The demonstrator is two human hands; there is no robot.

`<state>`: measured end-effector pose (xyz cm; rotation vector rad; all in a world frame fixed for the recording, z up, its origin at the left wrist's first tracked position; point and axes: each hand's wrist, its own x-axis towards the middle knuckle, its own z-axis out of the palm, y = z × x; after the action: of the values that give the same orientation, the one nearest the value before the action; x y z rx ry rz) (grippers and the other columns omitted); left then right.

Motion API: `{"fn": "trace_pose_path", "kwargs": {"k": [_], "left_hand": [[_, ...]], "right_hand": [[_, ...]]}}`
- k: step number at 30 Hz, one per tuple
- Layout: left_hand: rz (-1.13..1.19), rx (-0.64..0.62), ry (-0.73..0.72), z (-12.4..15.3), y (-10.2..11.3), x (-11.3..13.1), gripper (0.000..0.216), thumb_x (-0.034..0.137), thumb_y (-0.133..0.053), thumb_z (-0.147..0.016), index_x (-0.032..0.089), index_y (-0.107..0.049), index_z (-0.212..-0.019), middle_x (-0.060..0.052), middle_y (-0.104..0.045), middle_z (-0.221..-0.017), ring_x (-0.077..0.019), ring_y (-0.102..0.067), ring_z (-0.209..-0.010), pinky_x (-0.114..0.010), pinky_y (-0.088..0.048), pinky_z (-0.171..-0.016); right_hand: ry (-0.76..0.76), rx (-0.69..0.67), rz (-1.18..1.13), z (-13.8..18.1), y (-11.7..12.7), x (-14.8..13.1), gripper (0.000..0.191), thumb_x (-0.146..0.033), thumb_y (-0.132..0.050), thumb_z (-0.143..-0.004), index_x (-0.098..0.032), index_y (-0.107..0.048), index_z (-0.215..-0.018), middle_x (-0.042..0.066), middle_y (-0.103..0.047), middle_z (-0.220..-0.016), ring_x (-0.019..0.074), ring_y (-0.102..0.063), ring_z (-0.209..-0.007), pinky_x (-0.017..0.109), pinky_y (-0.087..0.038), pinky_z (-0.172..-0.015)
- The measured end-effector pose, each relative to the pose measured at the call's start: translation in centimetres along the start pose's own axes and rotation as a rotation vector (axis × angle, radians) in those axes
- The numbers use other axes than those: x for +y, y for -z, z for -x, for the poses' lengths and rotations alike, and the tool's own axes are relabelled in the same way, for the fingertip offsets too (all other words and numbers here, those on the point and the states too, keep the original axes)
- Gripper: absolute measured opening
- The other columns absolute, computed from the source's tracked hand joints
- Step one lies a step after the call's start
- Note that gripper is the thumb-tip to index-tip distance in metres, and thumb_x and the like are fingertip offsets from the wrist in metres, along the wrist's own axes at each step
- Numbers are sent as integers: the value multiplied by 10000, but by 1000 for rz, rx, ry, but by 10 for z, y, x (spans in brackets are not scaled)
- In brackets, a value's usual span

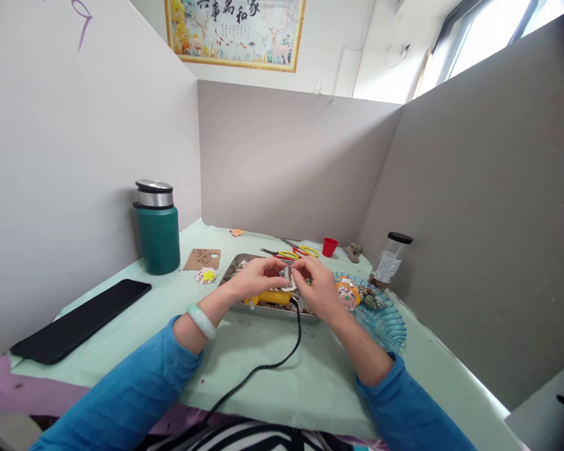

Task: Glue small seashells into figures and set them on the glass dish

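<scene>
My left hand [265, 276] and my right hand [314, 287] meet above a metal tray [235, 262], fingers bent in a pinch. Between the fingertips is a small grey-and-white shell-like piece [287, 275], partly covered by them. Both hands seem to grip it, one from each side. Under the hands, a glue gun [276, 297] with a yellow body lies across the tray, its black cord [295, 344] running toward me. Small brown and pale bits, which look like shells, fill the tray.
Right of the tray, a blue ribbed plate [389, 322] holds decorated shell pieces. Behind are scissors [305, 252], a red cup [329, 247] and a tilted jar [390, 260]. A green flask [158, 232], black case [82, 319] and brown card [201, 259] sit left. Grey partitions enclose the table.
</scene>
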<state>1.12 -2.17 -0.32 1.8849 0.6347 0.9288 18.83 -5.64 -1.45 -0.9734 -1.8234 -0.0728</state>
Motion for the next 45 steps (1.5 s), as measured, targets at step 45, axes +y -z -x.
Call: {"fn": "trace_pose_path", "kwargs": {"k": [45], "left_hand": [[8, 110, -331, 2, 6, 2, 205, 305, -720, -706, 143, -619, -781, -79, -590, -950, -175, -591, -861, -317, -512, -731]], "right_hand": [[280, 101, -23, 5, -3, -3, 148, -162, -514, -865, -229, -603, -962, 76, -587, -988, 186, -574, -941, 359, -498, -817]]}}
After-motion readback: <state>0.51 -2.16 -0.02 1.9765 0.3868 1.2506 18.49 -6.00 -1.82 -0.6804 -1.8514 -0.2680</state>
